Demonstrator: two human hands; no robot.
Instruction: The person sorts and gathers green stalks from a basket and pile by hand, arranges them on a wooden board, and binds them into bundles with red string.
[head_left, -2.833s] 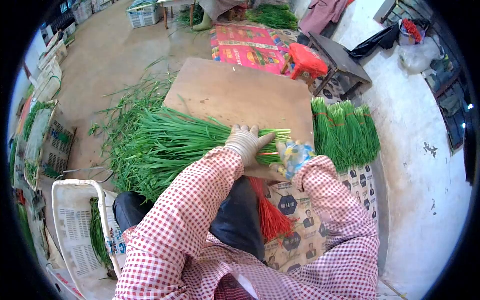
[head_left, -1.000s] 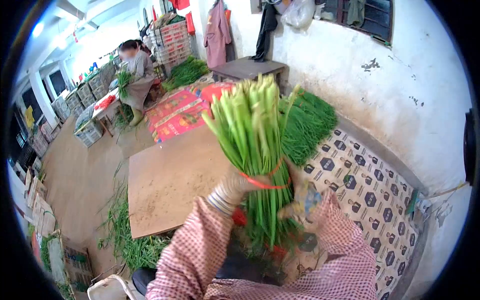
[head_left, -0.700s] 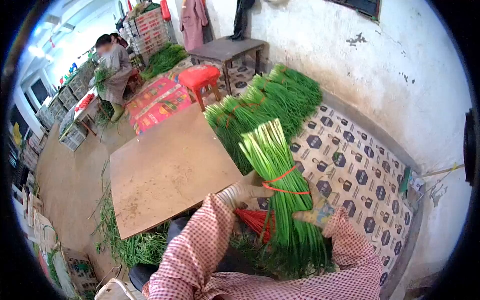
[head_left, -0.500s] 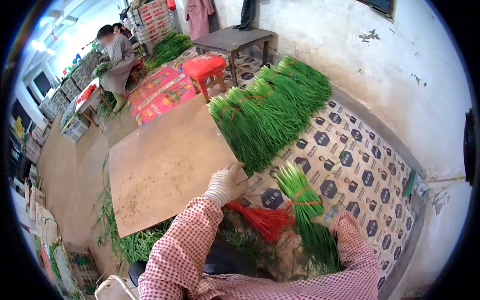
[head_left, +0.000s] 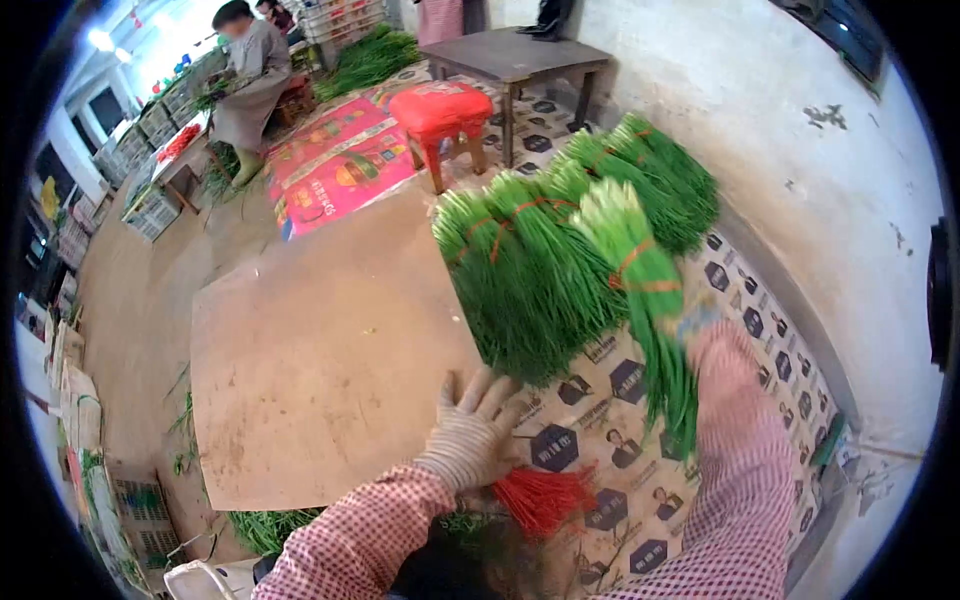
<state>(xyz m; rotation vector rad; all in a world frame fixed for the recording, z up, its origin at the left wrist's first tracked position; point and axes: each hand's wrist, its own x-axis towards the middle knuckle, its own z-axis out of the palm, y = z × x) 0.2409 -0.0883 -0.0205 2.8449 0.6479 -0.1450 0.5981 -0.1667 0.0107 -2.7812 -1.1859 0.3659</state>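
Observation:
My right hand (head_left: pixel 692 318), in a patterned glove and blurred by motion, holds a green bundle (head_left: pixel 655 290) tied with a red band. The bundle's pale stem ends point up and touch or overlap the row of tied bundles (head_left: pixel 540 270) on the printed floor covering. My left hand (head_left: pixel 468 428), in a pale knitted glove, rests with fingers spread at the near right corner of the brown board (head_left: pixel 330 360) and holds nothing. Just right of it and below lies a bunch of red ties (head_left: pixel 545 498).
A red-covered stool (head_left: pixel 440 112) and a dark low table (head_left: pixel 505 55) stand beyond the board. A seated person (head_left: pixel 250 80) handles greens at the far left. Loose leaves lie under the board's near edge. A white wall (head_left: pixel 750 110) rises on the right.
The tied bundle has gone from upright in both hands to my right hand alone, moved forward to the row of bundles. My left hand has let go and come down on the board.

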